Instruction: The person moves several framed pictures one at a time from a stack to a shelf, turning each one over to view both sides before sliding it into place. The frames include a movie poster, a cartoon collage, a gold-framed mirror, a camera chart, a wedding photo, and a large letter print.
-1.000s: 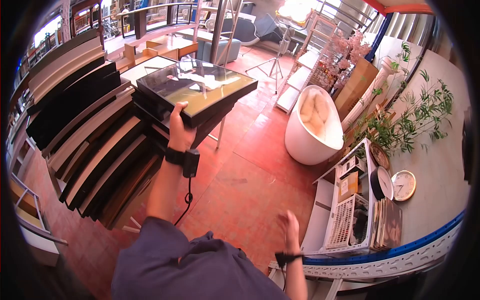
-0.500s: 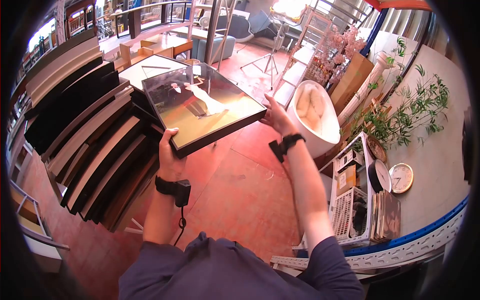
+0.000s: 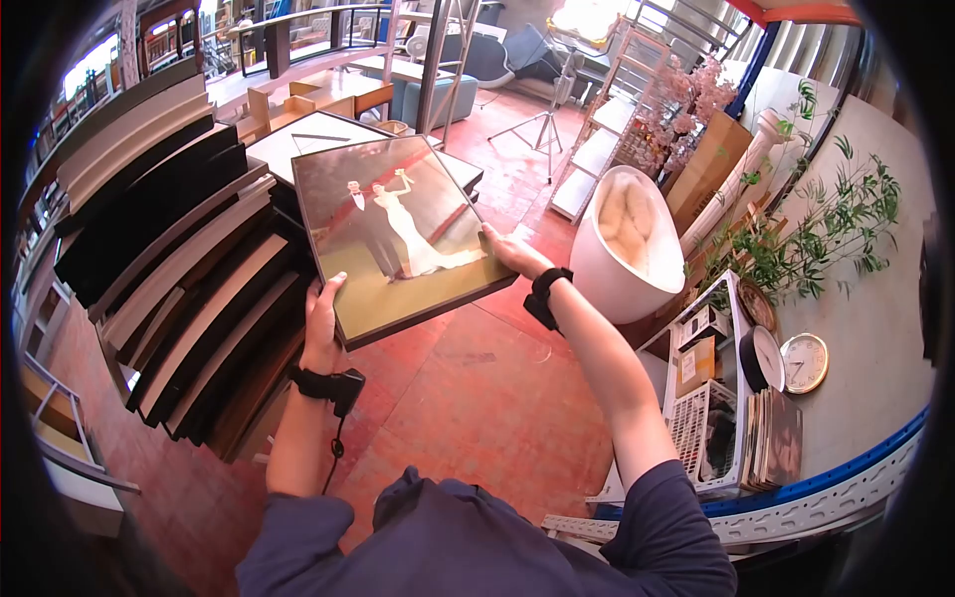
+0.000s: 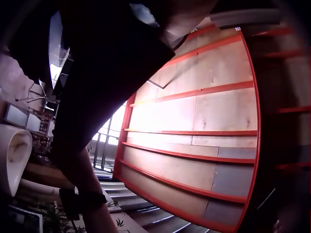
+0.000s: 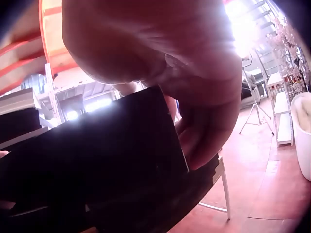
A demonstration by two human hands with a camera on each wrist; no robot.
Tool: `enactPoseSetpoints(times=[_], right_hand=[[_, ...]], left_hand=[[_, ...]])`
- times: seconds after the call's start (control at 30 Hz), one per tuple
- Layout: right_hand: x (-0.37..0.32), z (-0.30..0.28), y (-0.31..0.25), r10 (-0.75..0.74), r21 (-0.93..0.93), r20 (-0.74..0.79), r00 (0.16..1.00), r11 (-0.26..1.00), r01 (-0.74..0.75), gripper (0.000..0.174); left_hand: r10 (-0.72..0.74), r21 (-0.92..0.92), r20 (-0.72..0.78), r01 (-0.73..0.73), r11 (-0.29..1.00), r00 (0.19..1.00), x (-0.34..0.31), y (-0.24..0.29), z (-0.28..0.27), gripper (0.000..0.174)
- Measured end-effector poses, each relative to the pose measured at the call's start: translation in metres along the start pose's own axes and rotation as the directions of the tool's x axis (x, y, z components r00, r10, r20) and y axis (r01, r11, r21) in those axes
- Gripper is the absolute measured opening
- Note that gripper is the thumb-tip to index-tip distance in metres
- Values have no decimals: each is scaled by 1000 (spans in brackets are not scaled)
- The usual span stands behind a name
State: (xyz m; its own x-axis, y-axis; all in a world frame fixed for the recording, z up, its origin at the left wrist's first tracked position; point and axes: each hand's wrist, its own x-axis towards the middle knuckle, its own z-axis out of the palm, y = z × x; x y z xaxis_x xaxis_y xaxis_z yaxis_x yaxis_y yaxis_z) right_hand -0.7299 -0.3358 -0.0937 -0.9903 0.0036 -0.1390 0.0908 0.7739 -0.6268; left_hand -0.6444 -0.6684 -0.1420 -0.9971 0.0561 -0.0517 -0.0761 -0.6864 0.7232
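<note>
A framed photo (image 3: 418, 224) with a thin dark edge shows a couple in wedding dress, one in a suit and one in a long white gown. It is tilted toward me in the head view. My left hand (image 3: 320, 323) grips its near left corner, thumb on the picture's face. At the right corner, my right hand (image 3: 512, 251) holds the edge, and the right wrist view shows its fingers (image 5: 206, 141) curled round the dark side of the frame (image 5: 107, 145). In the left wrist view the frame is a dark shape and the left hand is mostly hidden.
Left of me, a tall stack of dark and pale boards (image 3: 179, 269) rises beside a white-topped table (image 3: 274, 149). A white tub-shaped chair (image 3: 627, 249) stands ahead right. Closer on the right are a white shelf (image 3: 741, 423), a wall clock (image 3: 804, 363) and a blue rack beam (image 3: 846, 458).
My right hand has come up from low on the right to the frame's right edge. The framed photo has left the table area, come nearer and tipped toward me.
</note>
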Motion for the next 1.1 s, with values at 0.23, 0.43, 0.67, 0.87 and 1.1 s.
enactPoseSetpoints(times=[0.23, 0.43, 0.67, 0.87, 1.1], right_hand=[[-25, 50, -3, 206, 196, -182, 961, 966, -170, 76], [-61, 46, -28, 203, 172, -247, 948, 971, -163, 66], [-102, 34, -15, 155, 261, -476, 866, 965, -29, 57], [-191, -10, 1, 213, 319, -614, 760, 948, -8, 51], [-320, -30, 43, 229, 309, -853, 470, 946, 100, 50]], left_hand=[[233, 384, -80, -186, 904, 969, 11, 6, -7, 39], [335, 429, -8, -300, 852, 942, 1, 3, -6, 44], [350, 452, 81, -347, 822, 933, -26, 6, 24, 50], [327, 426, 269, -416, 803, 906, -59, -10, 75, 61], [202, 376, 497, -419, 827, 844, -97, -63, 119, 69]])
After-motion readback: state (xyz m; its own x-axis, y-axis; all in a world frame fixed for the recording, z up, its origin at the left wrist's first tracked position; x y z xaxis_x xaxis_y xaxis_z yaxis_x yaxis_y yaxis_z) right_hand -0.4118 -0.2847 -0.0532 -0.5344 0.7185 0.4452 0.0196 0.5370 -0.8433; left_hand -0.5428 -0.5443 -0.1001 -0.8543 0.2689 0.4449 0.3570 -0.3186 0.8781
